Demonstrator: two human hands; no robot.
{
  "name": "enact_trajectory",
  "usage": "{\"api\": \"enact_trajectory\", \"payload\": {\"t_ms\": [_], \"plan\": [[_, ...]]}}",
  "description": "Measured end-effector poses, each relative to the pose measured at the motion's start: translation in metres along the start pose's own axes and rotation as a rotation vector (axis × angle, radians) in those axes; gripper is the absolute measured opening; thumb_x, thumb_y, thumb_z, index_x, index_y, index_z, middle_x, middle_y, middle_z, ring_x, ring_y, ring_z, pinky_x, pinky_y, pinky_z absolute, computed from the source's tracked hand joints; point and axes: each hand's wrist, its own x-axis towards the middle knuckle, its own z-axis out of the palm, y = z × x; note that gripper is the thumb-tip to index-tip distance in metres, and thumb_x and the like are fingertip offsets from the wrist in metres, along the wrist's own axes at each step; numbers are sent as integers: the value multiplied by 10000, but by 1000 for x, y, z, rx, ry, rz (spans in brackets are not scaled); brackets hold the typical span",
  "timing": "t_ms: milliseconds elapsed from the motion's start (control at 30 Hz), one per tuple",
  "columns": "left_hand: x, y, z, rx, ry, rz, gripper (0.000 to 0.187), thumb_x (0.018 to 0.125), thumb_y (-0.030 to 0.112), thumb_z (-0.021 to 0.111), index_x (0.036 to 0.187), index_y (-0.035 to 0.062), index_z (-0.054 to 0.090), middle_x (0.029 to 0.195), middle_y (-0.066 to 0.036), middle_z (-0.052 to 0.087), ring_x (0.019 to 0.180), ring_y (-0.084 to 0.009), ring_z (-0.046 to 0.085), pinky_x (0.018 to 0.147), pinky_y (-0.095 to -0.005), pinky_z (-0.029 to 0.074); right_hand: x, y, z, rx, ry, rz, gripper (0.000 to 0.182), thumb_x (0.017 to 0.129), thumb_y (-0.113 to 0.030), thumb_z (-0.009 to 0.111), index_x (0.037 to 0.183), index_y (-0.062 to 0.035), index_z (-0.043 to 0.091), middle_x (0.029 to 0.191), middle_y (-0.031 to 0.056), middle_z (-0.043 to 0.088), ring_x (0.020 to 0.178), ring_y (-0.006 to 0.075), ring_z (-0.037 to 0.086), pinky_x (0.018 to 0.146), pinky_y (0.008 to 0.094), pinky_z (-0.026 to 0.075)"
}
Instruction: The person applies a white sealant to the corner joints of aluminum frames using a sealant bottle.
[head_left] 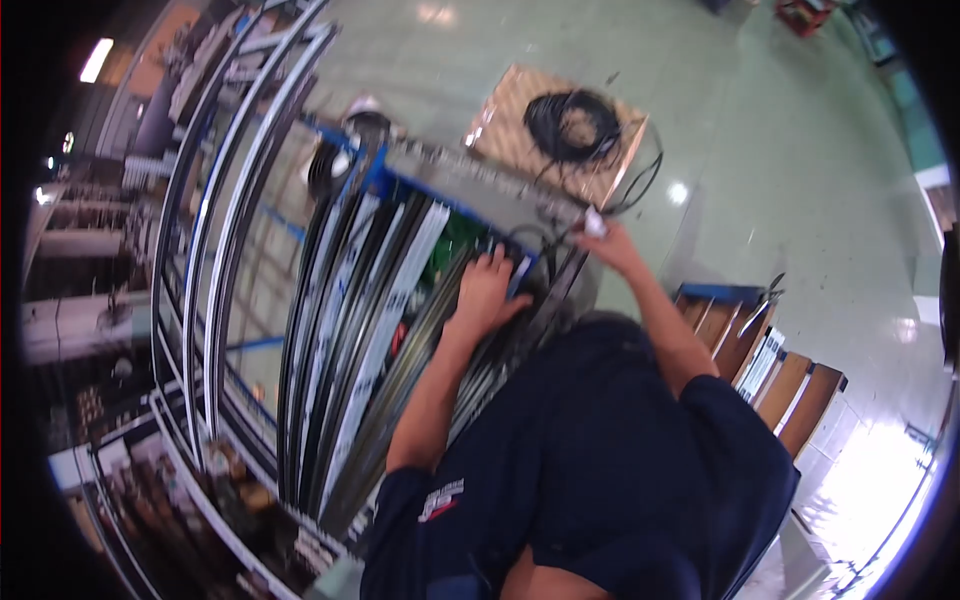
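Note:
My left hand (pixel 486 290) lies with fingers and thumb spread over the ends of long, dark metal bars (pixel 420 360). My right hand (pixel 612 248) is closed at the corner of the rack, its fingers around a small white wad (pixel 596 222) that looks like cloth or paper. Just beside it, loops of thin black cable (pixel 548 238) hang at the rack's end. The long bars stand side by side in a blue-framed rack (pixel 378 172), some with white printed strips (pixel 385 370) along them.
Beyond the rack's end, a coil of black cable (pixel 572 125) rests on a cardboard box (pixel 500 110) on the floor. Curved metal rails (pixel 215 230) rise at the left. To my right is a stack of wooden boards (pixel 790 390) with a blue edge.

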Motion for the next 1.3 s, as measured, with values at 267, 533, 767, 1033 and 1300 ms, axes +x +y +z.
{"api": "enact_trajectory", "payload": {"t_ms": [267,533,767,1033,1300], "plan": [[3,1,1,35,-25,-10,672,722,462,892,1151,-3,667,1499,-258,550,1183,-387,608,989,-483,509,-31,18,-17,142,2,73,357,913,-139,790,1212,43,719,1110,108,777,1044,174,724,957,319,559],[2,2,0,42,-44,-16,697,726,473,893,1168,-19,673,1491,-262,550,1224,-365,600,994,-469,495,-36,21,-15,152,-26,70,342,922,-123,774,1217,39,718,1115,110,775,1059,177,720,974,320,552],[2,2,0,46,-22,5,676,723,464,895,1146,-11,666,1491,-261,549,1194,-378,603,970,-480,511,-40,30,-14,159,-9,67,348,918,-129,774,1215,44,716,1121,115,777,1062,175,720,972,318,552],[0,-7,3,-1,20,56,650,724,472,886,1102,-4,657,1483,-286,551,1143,-409,608,936,-498,515,-73,20,-22,114,22,137,356,925,-148,752,1216,53,710,1135,125,777,1052,177,714,981,324,541],[0,-17,9,-19,44,102,645,728,507,852,1044,-29,681,1452,-310,567,1146,-415,614,920,-504,512,-145,41,-22,99,180,245,327,923,-153,766,1177,49,728,1097,115,784,1026,160,708,961,323,543]]}}
